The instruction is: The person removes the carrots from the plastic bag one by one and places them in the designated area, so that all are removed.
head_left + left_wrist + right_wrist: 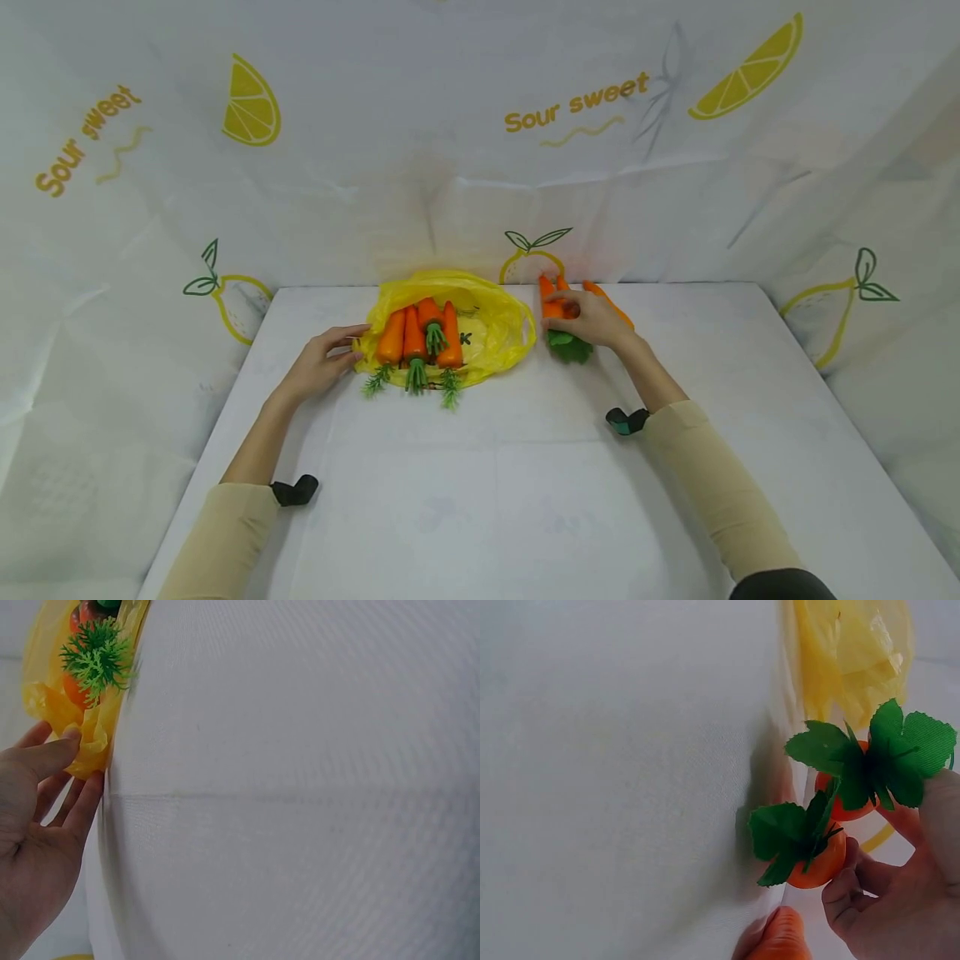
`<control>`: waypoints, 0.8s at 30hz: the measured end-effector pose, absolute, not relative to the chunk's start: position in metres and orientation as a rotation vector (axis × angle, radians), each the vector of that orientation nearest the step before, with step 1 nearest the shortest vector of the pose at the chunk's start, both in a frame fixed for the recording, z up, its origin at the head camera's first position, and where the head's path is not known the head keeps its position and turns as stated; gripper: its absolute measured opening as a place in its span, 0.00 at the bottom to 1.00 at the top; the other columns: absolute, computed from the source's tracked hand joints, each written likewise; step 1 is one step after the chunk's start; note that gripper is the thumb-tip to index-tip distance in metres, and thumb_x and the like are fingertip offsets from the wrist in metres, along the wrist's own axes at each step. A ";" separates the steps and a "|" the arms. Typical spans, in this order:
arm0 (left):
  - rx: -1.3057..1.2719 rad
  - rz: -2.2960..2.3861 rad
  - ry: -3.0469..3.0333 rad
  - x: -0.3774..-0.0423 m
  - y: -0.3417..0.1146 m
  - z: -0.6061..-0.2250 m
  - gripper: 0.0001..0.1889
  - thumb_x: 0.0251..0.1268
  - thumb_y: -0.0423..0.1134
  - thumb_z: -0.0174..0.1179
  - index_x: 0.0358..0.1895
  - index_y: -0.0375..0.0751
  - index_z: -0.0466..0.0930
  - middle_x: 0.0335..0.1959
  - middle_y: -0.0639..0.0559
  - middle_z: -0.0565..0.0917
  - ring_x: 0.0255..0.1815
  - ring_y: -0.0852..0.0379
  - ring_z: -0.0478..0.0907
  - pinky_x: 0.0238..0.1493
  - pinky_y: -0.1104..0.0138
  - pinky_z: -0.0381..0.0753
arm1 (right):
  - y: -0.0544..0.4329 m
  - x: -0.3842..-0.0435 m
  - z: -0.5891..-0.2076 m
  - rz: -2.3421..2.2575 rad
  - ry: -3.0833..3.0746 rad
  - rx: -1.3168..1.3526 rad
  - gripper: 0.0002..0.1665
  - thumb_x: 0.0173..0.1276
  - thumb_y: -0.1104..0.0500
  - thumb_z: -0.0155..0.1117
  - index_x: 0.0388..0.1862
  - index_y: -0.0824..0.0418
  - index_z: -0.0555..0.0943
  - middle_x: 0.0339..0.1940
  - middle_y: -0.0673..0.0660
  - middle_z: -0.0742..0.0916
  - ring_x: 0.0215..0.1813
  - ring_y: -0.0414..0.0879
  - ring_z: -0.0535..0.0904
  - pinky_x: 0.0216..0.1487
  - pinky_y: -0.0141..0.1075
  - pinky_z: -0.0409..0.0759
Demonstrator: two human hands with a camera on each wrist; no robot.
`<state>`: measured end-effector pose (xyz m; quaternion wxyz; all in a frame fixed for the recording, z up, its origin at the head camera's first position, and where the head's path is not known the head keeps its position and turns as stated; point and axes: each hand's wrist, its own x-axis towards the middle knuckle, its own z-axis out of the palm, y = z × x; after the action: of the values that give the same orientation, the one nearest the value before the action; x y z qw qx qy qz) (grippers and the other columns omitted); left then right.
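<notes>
A yellow plastic bag (495, 346) lies on its side with its mouth toward me. Inside it are several orange toy carrots (414, 337), their green tops at the opening. At the bag's left edge, my left hand (324, 364) pinches the plastic between thumb and fingers, as the left wrist view shows. My right hand (596, 319), just right of the bag, grips two toy carrots (552, 308) with broad green leaves (904, 754). Another carrot (617, 308) lies behind that hand, partly hidden by it; its blunt end (780, 937) shows in the right wrist view.
The white table (480, 500) runs back to a hanging white cloth (390, 125) printed with lemons, which also closes off both sides. The bag and carrots are close to the table's back edge. Black straps with small mounts (296, 490) sit at the wrists.
</notes>
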<state>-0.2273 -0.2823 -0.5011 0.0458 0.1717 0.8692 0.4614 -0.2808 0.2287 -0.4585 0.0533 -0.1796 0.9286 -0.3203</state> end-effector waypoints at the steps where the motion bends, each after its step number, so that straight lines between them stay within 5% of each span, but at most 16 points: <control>1: 0.522 1.409 2.655 -0.227 -0.282 -0.501 0.26 0.80 0.28 0.62 0.78 0.38 0.75 0.76 0.29 0.76 0.76 0.27 0.73 0.80 0.36 0.74 | 0.229 -0.281 -0.458 -0.972 2.822 -0.547 0.30 0.75 0.51 0.75 0.71 0.61 0.83 0.44 0.64 0.87 0.47 0.56 0.79 0.56 0.44 0.77; 9: 0.530 1.401 2.660 -0.226 -0.282 -0.501 0.26 0.80 0.28 0.62 0.78 0.38 0.75 0.76 0.29 0.76 0.76 0.26 0.73 0.80 0.35 0.74 | 0.226 -0.282 -0.460 -0.907 2.841 -0.552 0.31 0.74 0.50 0.76 0.70 0.62 0.83 0.36 0.60 0.82 0.36 0.50 0.74 0.41 0.37 0.70; 14: 0.526 1.411 2.650 -0.226 -0.283 -0.502 0.26 0.80 0.28 0.62 0.78 0.37 0.75 0.76 0.29 0.76 0.76 0.26 0.73 0.79 0.35 0.74 | 0.224 -0.283 -0.461 -0.857 2.857 -0.534 0.30 0.74 0.50 0.76 0.68 0.65 0.84 0.40 0.62 0.85 0.30 0.46 0.72 0.39 0.35 0.71; 19: 0.531 1.413 2.653 -0.225 -0.283 -0.502 0.26 0.80 0.28 0.62 0.78 0.37 0.75 0.76 0.29 0.76 0.76 0.26 0.74 0.79 0.34 0.74 | 0.223 -0.282 -0.459 -0.864 2.851 -0.522 0.29 0.75 0.50 0.75 0.67 0.65 0.84 0.47 0.67 0.88 0.33 0.49 0.76 0.44 0.38 0.77; 24: 0.557 1.417 2.658 -0.225 -0.283 -0.502 0.26 0.80 0.28 0.62 0.78 0.37 0.75 0.76 0.29 0.76 0.75 0.26 0.75 0.78 0.34 0.75 | 0.224 -0.281 -0.458 -0.905 2.834 -0.513 0.29 0.76 0.50 0.74 0.68 0.65 0.83 0.55 0.70 0.89 0.47 0.57 0.83 0.56 0.49 0.86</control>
<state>-0.2254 -0.2835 -0.5019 0.0392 0.1817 0.8671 0.4622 -0.2807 0.2240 -0.4581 0.0614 -0.1696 0.9370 -0.2992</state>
